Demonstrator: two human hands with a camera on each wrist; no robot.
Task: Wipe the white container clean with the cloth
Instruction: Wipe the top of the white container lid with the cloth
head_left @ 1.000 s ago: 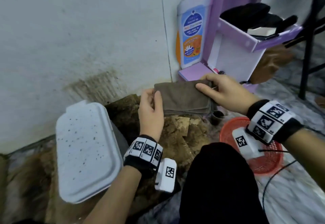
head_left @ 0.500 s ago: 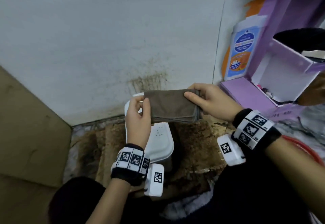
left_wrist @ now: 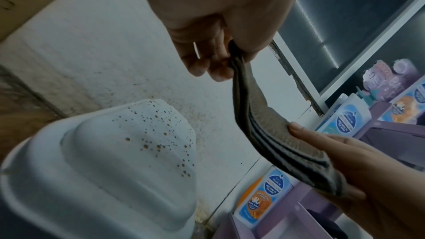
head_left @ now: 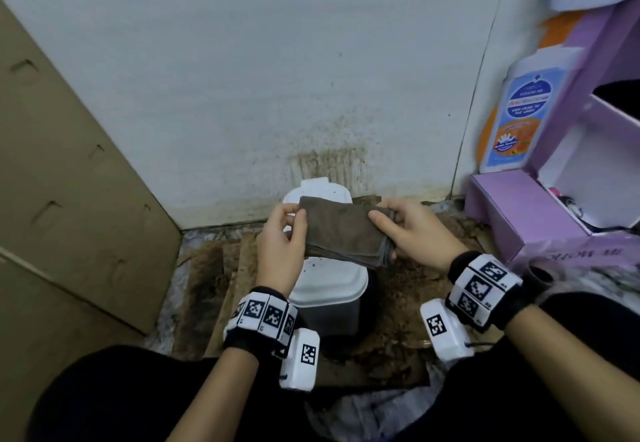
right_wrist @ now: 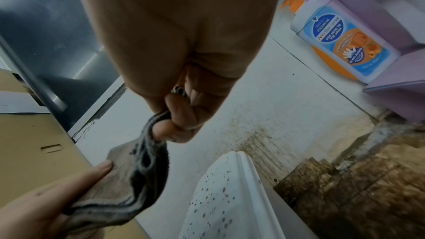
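A folded brown cloth [head_left: 346, 230] is stretched between both hands, just above the white container [head_left: 329, 278]. My left hand [head_left: 287, 230] pinches the cloth's left end, and my right hand [head_left: 398, 230] pinches its right end. The container's lid is speckled with brown spots [left_wrist: 156, 137] and it stands by the wall. In the left wrist view the cloth [left_wrist: 264, 130] hangs from my left hand [left_wrist: 220, 57] across to the other hand's fingers [left_wrist: 310, 137]. In the right wrist view my right hand [right_wrist: 174, 121] grips the cloth [right_wrist: 138, 174] beside the spotted container [right_wrist: 220, 203].
Stained brown cardboard [head_left: 398, 303] covers the floor around the container. A flat cardboard sheet [head_left: 69, 199] leans at the left. A purple shelf box [head_left: 540, 213] and a blue and orange bottle [head_left: 519, 109] stand at the right. The white wall [head_left: 277, 60] has brown splatter.
Both hands have carried the cloth from the right side of the floor to above the white container. The camera turned left, so the container now lies in the middle.
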